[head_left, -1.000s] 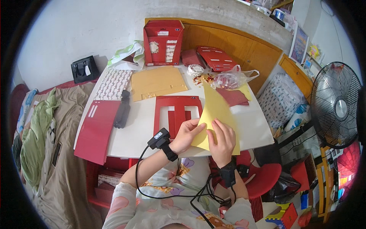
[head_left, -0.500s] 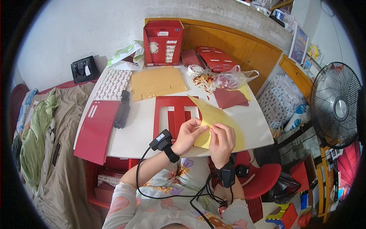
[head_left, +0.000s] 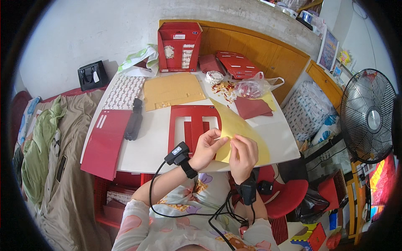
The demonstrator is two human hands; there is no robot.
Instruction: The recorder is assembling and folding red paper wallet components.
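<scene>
A thin yellow sheet [head_left: 238, 124] curves up from the tabletop, with its near part pinched in both hands. My left hand [head_left: 207, 146] grips it between thumb and fingers. Close beside it, my right hand [head_left: 244, 157] pinches the same sheet, and the fingertips of both hands almost meet. Just beyond my left hand, a red cut-out card frame [head_left: 177, 111] with pale openings lies flat on the white table [head_left: 148, 146]. The sheet covers part of the frame's right side.
Red card sheets [head_left: 104, 142] and a dark long object [head_left: 134, 121] lie at left. Behind are a tan board [head_left: 173, 90], a red display box [head_left: 179, 48], small scraps [head_left: 226, 90], a clear plastic bag [head_left: 255, 87] and dark red cards [head_left: 252, 108]. A fan [head_left: 372, 119] stands right.
The yellow sheet's raised far part has shifted slightly to the right, uncovering a little more of the red frame. Both hands stay in nearly the same place and keep their pinch.
</scene>
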